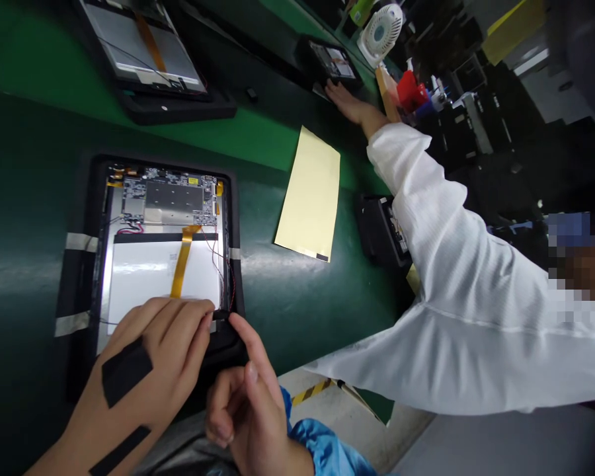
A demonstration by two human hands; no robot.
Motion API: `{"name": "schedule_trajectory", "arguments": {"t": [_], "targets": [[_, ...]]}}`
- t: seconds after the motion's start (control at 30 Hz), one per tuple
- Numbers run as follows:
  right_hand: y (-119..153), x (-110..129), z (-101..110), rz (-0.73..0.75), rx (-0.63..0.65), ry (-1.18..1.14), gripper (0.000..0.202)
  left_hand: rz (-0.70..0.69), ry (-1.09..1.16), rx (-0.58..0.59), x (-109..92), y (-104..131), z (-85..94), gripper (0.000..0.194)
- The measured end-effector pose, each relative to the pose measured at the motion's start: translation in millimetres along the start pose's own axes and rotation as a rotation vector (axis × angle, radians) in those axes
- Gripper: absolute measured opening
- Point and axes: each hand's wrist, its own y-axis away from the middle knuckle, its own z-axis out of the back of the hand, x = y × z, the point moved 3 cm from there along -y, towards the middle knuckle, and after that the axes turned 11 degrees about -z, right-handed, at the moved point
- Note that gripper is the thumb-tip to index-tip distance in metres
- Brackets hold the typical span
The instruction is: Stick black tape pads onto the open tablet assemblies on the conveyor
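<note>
An opened tablet lies in a black padded frame, its circuit board, white battery and orange flat cable exposed. My left hand reaches over the lower edge, fingers pressed together at a small black piece in the lower right corner. Two strips of black tape stick to the back of that hand. From the other side, my right hand touches the piece with its outstretched index fingertip; its thumb stands apart and the other fingers curl loosely. Thin red and black wires run down to this corner.
Another opened tablet lies at the upper left. A yellow sheet rests on the green table. At right, a co-worker's white sleeve stretches across, the hand by a farther device. A small fan stands behind.
</note>
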Motion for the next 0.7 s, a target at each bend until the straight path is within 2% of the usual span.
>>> {"name": "schedule_trajectory", "arguments": {"t": [0.13,0.3,0.43,0.5,0.6,0.7], "targets": [[1.1,0.4,1.6,-0.006,-0.013,0.039,0.090,0.026,0.013,-0.015,2.9,-0.6,-1.4,0.020],[2.4,7.0,-1.6,-0.022,0.032,0.034,0.095,-0.018,0.132,-0.049,13.2,4.8,-1.0,0.018],[2.3,6.2,-1.4,-0.007,0.053,0.018,0.090,-0.035,0.124,-0.043,19.7,15.0,0.7,0.017],[2.7,6.0,-1.0,0.011,0.062,0.017,0.087,0.018,0.096,-0.037,21.5,19.2,1.1,0.018],[3.7,9.5,-1.9,0.048,0.105,0.021,0.088,0.051,0.074,-0.037,19.7,20.6,1.9,0.017],[3.9,13.7,-2.5,0.034,0.111,0.025,0.088,0.024,0.059,-0.061,15.0,17.6,3.6,0.015]]}}
